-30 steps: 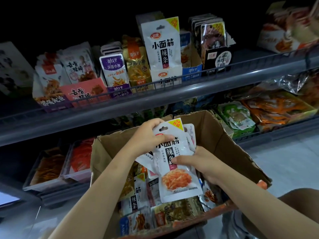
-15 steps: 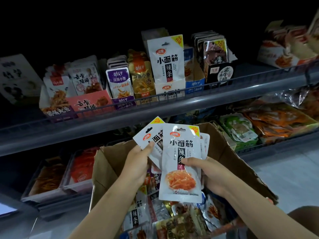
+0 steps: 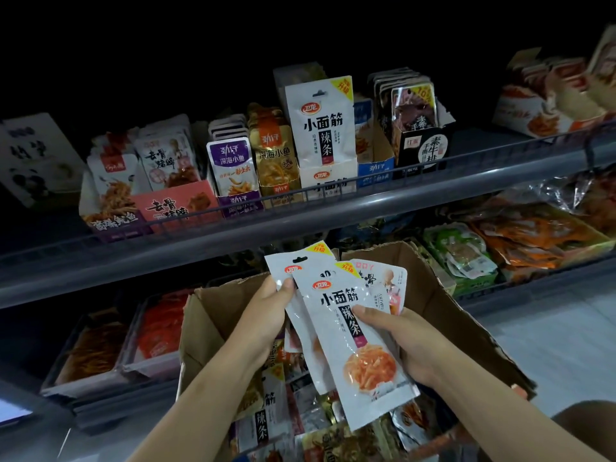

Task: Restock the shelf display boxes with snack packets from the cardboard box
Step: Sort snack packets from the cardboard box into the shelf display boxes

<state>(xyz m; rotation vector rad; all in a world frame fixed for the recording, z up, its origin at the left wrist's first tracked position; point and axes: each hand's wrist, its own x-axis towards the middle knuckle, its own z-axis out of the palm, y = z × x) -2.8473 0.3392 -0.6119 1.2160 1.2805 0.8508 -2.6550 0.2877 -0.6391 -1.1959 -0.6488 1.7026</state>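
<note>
My right hand [image 3: 405, 345] grips a fan of white snack packets [image 3: 350, 331] above the open cardboard box [image 3: 443, 305], thumb across the front packet. My left hand [image 3: 268, 310] pinches the left edge of the rear white packet [image 3: 293, 266]. A pink-marked packet [image 3: 390, 285] sticks out behind the fan on the right. More packets [image 3: 266, 415] lie loose inside the box. On the upper shelf stands the matching white display box [image 3: 328, 180] with an upright white packet [image 3: 321, 123] in it.
Other display boxes line the upper shelf [image 3: 300, 221]: pink [image 3: 173, 208], purple [image 3: 240, 203], blue [image 3: 375, 171], black [image 3: 421, 151]. The lower shelf holds trays of orange snacks [image 3: 90, 355] at left and green and orange packs [image 3: 466, 258] at right. White floor [image 3: 550, 345] at right.
Both hands lifted the white packets up out of the box and fanned them apart. The view tilted upward toward the upper shelf.
</note>
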